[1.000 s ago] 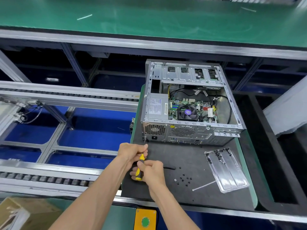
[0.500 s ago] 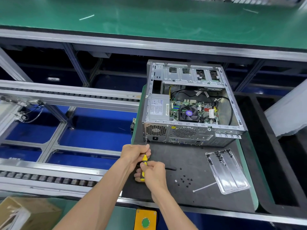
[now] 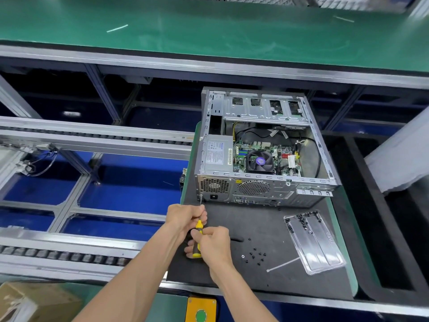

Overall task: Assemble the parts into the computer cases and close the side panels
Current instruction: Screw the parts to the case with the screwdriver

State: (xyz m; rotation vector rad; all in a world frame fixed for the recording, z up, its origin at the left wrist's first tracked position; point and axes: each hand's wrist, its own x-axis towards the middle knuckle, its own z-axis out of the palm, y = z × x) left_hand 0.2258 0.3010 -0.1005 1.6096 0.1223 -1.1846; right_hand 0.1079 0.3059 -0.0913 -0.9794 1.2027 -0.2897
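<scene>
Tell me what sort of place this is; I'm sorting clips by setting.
Most likely an electronics assembly line in a factory. An open computer case lies on a black mat at a workstation, roller conveyor rails run past it, and loose screws lie beside a clear plastic tray.

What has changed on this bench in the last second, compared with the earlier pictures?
Almost nothing. Both hands hold the yellow screwdriver as before: the left hand at the shaft, the right hand round the handle, tip at the lower left corner of the computer case. The loose screws and clear tray have not moved.
</scene>
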